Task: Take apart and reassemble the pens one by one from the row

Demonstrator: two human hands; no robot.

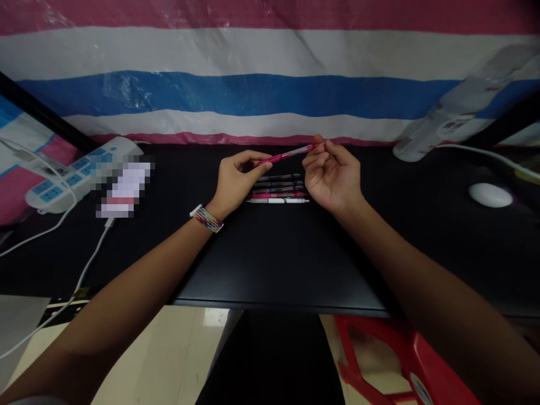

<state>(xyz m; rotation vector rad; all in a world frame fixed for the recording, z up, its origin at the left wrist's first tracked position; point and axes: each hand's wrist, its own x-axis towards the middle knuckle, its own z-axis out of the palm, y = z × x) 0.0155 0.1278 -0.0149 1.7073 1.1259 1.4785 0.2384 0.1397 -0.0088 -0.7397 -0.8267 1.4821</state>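
Item: one slim pink-and-clear plastic pen [294,152], raised (slightly tilted), pinched by left hand [234,181] and right hand [336,177]. Nearer: row of black, pink, white pens [278,196], black bench [274,253]. Release calls for loosening both.

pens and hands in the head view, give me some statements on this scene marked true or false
1. The left hand and right hand both touch the held pen. True.
2. The held pen is green. False: the held pen is pink.
3. In the row of pens, the white pen lies nearest the person. True.
4. The wristband is on the right wrist. False: the wristband is on the left wrist.
5. The power strip is left of the pens. True.
6. The mouse is black. False: the mouse is white.
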